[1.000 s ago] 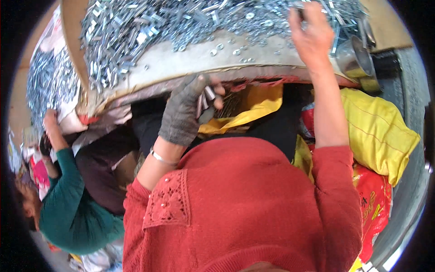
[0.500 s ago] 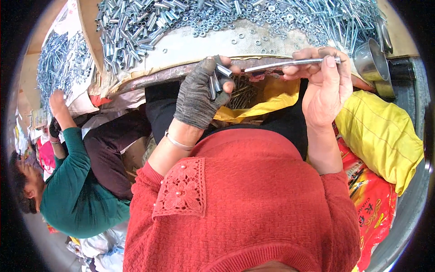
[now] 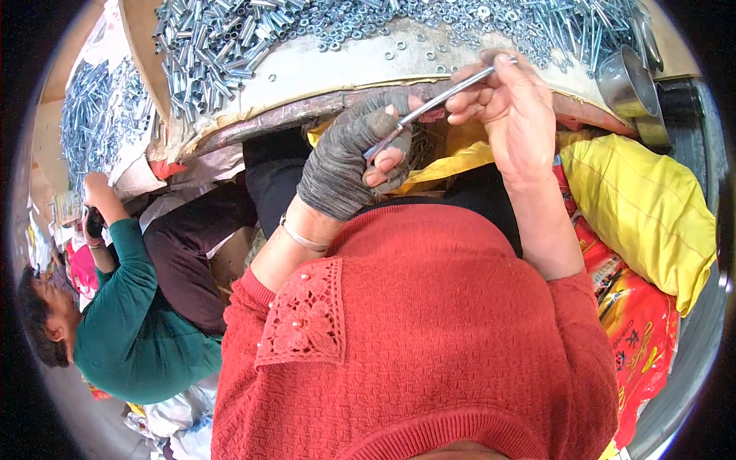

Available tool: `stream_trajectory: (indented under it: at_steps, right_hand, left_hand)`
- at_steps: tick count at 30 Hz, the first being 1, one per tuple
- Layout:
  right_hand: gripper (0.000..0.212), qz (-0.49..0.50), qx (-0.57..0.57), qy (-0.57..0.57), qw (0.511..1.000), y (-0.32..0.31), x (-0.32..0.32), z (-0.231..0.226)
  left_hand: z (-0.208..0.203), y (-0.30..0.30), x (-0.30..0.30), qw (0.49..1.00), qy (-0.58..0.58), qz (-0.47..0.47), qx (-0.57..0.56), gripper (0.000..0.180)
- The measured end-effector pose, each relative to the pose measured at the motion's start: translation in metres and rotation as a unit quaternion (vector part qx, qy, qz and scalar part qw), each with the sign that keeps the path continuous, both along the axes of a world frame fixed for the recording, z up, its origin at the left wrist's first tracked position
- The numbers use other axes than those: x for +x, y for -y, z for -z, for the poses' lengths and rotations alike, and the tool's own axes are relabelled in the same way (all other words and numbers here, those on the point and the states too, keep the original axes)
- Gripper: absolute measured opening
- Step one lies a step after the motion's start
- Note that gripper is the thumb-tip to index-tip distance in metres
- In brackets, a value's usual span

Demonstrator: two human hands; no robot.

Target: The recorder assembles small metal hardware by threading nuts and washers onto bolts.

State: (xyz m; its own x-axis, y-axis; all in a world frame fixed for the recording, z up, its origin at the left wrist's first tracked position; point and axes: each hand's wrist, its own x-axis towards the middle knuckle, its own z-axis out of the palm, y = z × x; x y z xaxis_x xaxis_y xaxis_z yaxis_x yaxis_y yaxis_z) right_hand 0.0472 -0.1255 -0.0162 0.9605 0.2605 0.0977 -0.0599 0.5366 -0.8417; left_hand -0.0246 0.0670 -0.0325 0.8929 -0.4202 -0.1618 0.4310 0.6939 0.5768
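My right hand [image 3: 515,115] pinches one end of a long, thin metal bolt [image 3: 452,93] between thumb and fingers. The bolt slants down to the left, and its lower end meets a short metal tube [image 3: 383,144] in my left hand [image 3: 353,149]. That hand wears a grey fingerless glove and is closed around the tube. Whether the bolt's tip is inside the tube or only against it, I cannot tell. Other tubes in the palm, if any, are hidden by the fingers. Both hands are just off the work table's front edge [image 3: 307,106].
Heaped on the table are metal tubes [image 3: 218,54], nuts [image 3: 356,27], washers [image 3: 483,34] and long bolts [image 3: 590,31]. A metal cup [image 3: 630,88] hangs at the right edge, above a yellow sack [image 3: 644,215]. A co-worker in green [image 3: 142,330] sits at left.
My right hand has moved left and tilted the bolt, bringing its lower end to the left hand. The left fingers have closed further around the tubes, of which several were showing.
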Motion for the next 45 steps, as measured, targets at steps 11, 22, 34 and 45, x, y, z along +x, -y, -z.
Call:
stream_trajectory:
  at_steps: [11,22,34,45]
  right_hand:
    - [0.028,-0.24,-0.158,-0.04,0.957,-0.004,-0.015,0.011]
    - [0.012,0.024,-0.382,0.094,0.919,0.013,0.022,0.02]
    - [0.033,0.103,-0.679,0.25,0.682,0.064,0.081,0.028]
    - [0.018,0.131,-0.655,0.261,0.697,0.064,0.088,0.033]
  left_hand:
    - [-0.017,-0.028,0.014,0.952,-0.012,-0.27,0.141,0.02]
    - [-0.003,-0.001,0.003,0.972,-0.004,-0.121,0.2,0.028]
    - [-0.001,0.003,0.005,0.966,-0.004,-0.046,0.253,0.029]
    - [-0.007,-0.003,0.003,0.971,0.001,-0.053,0.233,0.03]
